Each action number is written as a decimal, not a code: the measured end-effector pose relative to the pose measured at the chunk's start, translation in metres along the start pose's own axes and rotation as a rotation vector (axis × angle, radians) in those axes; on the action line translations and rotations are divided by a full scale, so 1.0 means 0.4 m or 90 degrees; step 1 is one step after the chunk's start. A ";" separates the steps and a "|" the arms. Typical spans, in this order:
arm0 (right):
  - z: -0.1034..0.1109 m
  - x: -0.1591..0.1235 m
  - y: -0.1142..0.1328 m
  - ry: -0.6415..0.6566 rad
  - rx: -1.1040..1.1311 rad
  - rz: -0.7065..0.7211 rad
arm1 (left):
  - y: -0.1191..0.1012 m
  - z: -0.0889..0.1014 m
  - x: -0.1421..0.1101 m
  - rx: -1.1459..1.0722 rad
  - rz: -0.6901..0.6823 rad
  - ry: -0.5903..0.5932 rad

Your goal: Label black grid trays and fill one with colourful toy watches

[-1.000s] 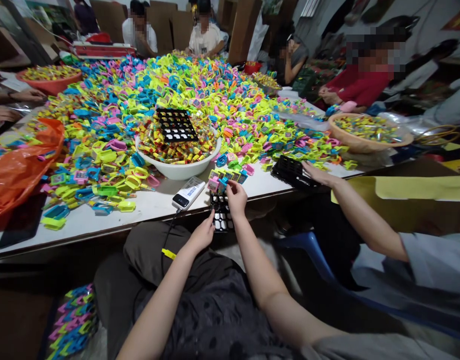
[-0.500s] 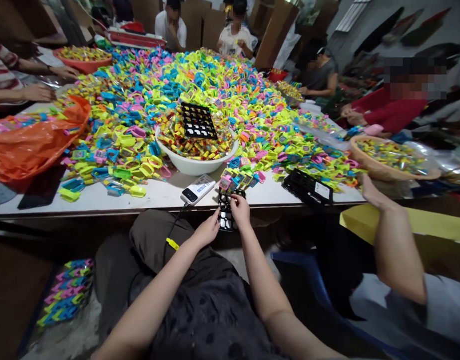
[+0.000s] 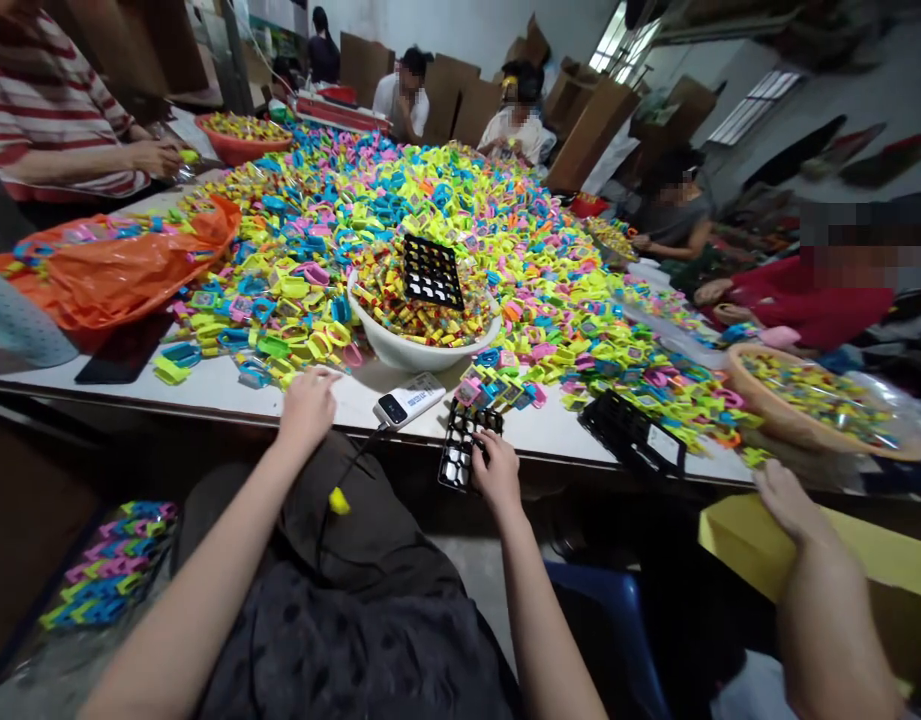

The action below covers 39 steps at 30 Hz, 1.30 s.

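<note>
My right hand (image 3: pixel 496 470) grips a small black grid tray (image 3: pixel 462 447) that leans over the table's front edge. My left hand (image 3: pixel 307 405) rests on the white table (image 3: pixel 227 388) to the left, fingers curled down near a yellow plastic ring (image 3: pixel 319 345); what it holds, if anything, is hidden. A white power bank (image 3: pixel 410 401) with a cable lies between the two hands. A short row of small coloured square toys (image 3: pixel 497 388) sits just above the tray.
A white bowl (image 3: pixel 419 350) of small wrapped pieces carries another black grid tray (image 3: pixel 432 271). A huge heap of coloured plastic rings covers the table. An orange bag (image 3: pixel 111 275) lies left. A neighbour's hand (image 3: pixel 786 500) and black tray (image 3: pixel 631 432) are right. Several people sit around.
My left hand left the tray and moved up and left onto the table edge. My right hand stays on the tray. The view swung up and to the left.
</note>
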State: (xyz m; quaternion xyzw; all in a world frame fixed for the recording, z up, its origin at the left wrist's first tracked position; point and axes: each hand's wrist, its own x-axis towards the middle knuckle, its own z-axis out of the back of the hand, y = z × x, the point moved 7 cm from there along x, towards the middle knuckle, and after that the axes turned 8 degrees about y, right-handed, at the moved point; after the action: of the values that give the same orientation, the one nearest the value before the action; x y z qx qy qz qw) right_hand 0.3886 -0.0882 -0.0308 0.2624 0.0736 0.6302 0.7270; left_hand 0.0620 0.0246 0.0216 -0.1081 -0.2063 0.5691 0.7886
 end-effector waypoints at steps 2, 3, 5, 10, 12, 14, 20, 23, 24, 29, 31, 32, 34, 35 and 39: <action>0.015 -0.013 0.000 -0.009 0.005 0.016 | 0.110 0.004 0.024 0.094 0.079 0.022; 0.024 -0.019 0.004 -0.017 0.012 0.031 | 0.149 -0.005 0.031 0.114 0.092 0.050; 0.044 -0.028 0.020 -0.038 0.031 0.066 | 0.195 -0.026 0.036 0.105 0.090 0.101; 0.083 -0.050 0.099 -0.084 0.107 0.126 | 0.189 0.004 0.022 -0.025 0.063 0.068; 0.080 -0.056 0.149 -0.073 0.154 0.146 | 0.147 0.061 0.003 -0.119 0.054 -0.027; 0.065 -0.054 0.207 -0.037 0.194 0.161 | 0.090 0.120 -0.024 -0.267 0.070 -0.127; 0.036 -0.016 0.367 0.026 0.154 0.235 | -0.203 0.068 -0.075 -0.832 0.155 0.145; 0.039 -0.004 0.380 0.007 0.108 0.257 | -0.317 0.008 -0.088 -0.948 0.176 0.291; 0.038 -0.006 0.372 0.006 0.104 0.260 | -0.339 -0.012 -0.089 -0.954 0.179 0.334; 0.023 -0.026 0.227 0.033 0.196 0.107 | -0.379 -0.097 -0.051 -0.874 0.083 0.457; 0.030 -0.029 0.130 -0.004 0.251 -0.037 | -0.373 -0.132 -0.021 -0.765 0.024 0.413; 0.037 -0.027 0.087 -0.029 0.265 -0.087 | -0.369 -0.153 -0.005 -0.699 0.002 0.374; 0.052 -0.011 0.019 -0.069 0.264 -0.127 | -0.363 -0.201 0.025 -0.577 -0.019 0.296; 0.056 0.003 -0.008 -0.077 0.256 -0.130 | -0.363 -0.229 0.037 -0.534 -0.017 0.271; 0.037 0.067 -0.085 -0.046 0.260 -0.135 | -0.378 -0.328 0.074 -0.467 0.001 0.230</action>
State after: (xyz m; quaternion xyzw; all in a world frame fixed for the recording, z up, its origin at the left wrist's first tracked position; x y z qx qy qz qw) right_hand 0.4300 -0.0691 -0.0282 0.4172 0.2007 0.5128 0.7230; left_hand 0.2578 0.0111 -0.0281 -0.4809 -0.2535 0.4302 0.7207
